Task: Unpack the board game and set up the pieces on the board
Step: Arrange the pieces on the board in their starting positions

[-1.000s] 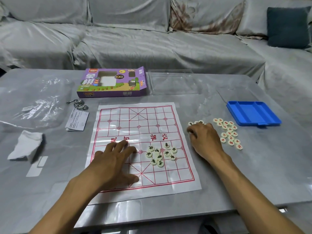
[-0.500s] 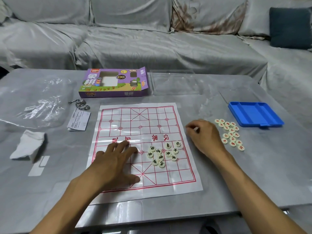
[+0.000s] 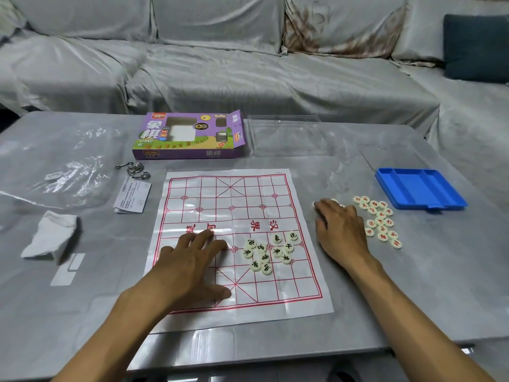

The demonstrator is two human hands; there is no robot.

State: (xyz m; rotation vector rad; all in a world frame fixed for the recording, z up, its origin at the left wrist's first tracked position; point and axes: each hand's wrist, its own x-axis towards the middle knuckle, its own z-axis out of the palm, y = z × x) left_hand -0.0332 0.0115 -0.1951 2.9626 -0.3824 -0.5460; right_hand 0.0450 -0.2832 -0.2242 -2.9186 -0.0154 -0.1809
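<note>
While a paper xiangqi board [image 3: 237,244] lies flat at the middle of the grey table [image 3: 413,285], a person's left hand [image 3: 190,266] presses it down, fingers straight and spread over its near-left part. Black-lettered pieces [image 3: 271,253] sit in a loose huddle on the board's near-right squares, none yet on its own point. Just off the board's right edge, the right hand [image 3: 340,230] rests over a few pieces on the table, fingers curled; whether it pinches one cannot be told. Red-lettered pieces [image 3: 381,220] lie scattered beside that hand, between it and the blue tray [image 3: 418,188] near the right edge.

Sorting appears to be under way, with placement still to come. Done well, each disc would be lifted rather than slid, since the thin sheet could ruck or shift; the pressing hand should help hold it flat.

Room is ample: the board's far half is bare, and open table lies along the near edge. The purple box [image 3: 190,136] and a clear lid [image 3: 286,136] stand beyond the board's far edge, a leaflet [image 3: 132,197] and metal rings [image 3: 135,170] off its far-left corner, well apart from the working area.
</note>
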